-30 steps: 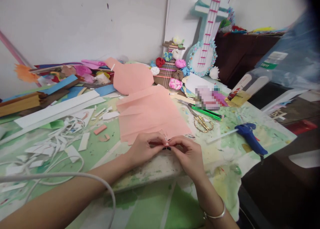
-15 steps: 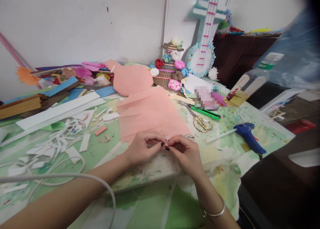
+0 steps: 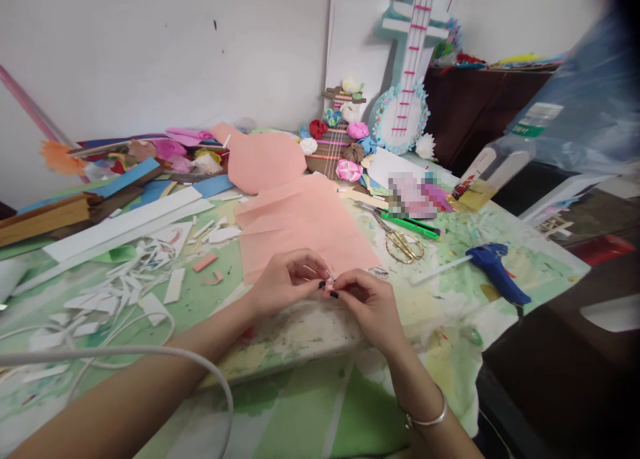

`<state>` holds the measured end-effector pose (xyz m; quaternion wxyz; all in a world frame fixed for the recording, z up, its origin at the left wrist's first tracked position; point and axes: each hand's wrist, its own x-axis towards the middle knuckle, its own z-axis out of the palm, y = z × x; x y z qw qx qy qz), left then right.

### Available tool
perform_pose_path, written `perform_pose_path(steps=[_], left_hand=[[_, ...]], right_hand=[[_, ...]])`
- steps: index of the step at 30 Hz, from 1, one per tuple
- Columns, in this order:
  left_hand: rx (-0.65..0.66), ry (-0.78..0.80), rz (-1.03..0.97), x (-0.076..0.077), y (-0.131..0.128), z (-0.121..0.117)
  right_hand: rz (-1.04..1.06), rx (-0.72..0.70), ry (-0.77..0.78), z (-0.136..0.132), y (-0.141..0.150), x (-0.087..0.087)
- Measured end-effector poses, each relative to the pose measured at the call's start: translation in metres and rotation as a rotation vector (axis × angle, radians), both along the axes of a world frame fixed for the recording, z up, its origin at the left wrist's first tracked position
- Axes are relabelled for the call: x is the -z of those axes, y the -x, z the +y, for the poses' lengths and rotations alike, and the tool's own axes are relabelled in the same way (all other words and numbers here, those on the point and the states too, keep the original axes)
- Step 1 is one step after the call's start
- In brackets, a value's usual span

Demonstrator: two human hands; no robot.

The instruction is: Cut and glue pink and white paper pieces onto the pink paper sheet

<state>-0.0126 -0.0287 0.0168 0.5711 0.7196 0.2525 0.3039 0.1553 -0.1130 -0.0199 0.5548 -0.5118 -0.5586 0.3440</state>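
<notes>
Between the fingertips of both hands is a small pink piece of paper (image 3: pixel 328 288), mostly covered by the fingers. My left hand (image 3: pixel 290 280) pinches it from the left, and my right hand (image 3: pixel 371 305) pinches it from the right. Just beyond the hands lies a large creased sheet of pink crepe paper (image 3: pixel 305 225). Touching its far edge is a pink rounded cutout with a neck (image 3: pixel 267 160). Gold-handled scissors (image 3: pixel 404 245) and a green utility knife (image 3: pixel 413 225) rest to the right of the sheet.
A blue glue gun (image 3: pixel 497 272) with a white stick lies at the right. White paper scraps (image 3: pixel 115 292) and a white cable (image 3: pixel 200 362) spread across the left. At the back stand a flower-decorated instrument model (image 3: pixel 330 142) and a blue-and-white one (image 3: pixel 403 122). A bottle (image 3: pixel 505 152) stands at the right.
The fingertips have parted slightly, so more of the small pink piece shows between them. My left hand's fingers have lifted a little. The things on the table are unmoved.
</notes>
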Motion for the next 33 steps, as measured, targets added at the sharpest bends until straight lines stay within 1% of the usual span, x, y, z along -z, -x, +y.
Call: perform_pose_path(steps=[4,8,11,21,27,30,33], left_hand=[[0.000,-0.008,0.028,-0.0001,0.0015,0.0035],[0.015,-0.075,0.146,-0.0015,0.0034,0.0060],[0.019,-0.083,0.189,-0.0020,0.0033,0.0057],[0.023,-0.022,0.180,-0.0019,0.0010,0.0038],[-0.010,0.042,0.188,-0.0013,-0.0004,0.0025],[-0.005,0.039,0.183,0.0001,0.0002,0.0029],[0.002,-0.003,0.180,0.0000,0.0007,0.0025]], right_hand=[[-0.003,0.003,0.003,0.0000,0.0003,0.0001],[-0.009,0.007,-0.003,-0.0003,0.0009,-0.0021],[-0.016,0.005,-0.007,-0.0006,0.0009,-0.0040],[0.006,-0.013,0.002,-0.0001,0.0012,-0.0062],[0.013,-0.008,-0.017,0.0004,0.0011,-0.0045],[0.005,0.000,-0.022,0.0002,0.0015,-0.0042],[0.000,-0.015,-0.028,-0.0003,0.0019,-0.0049]])
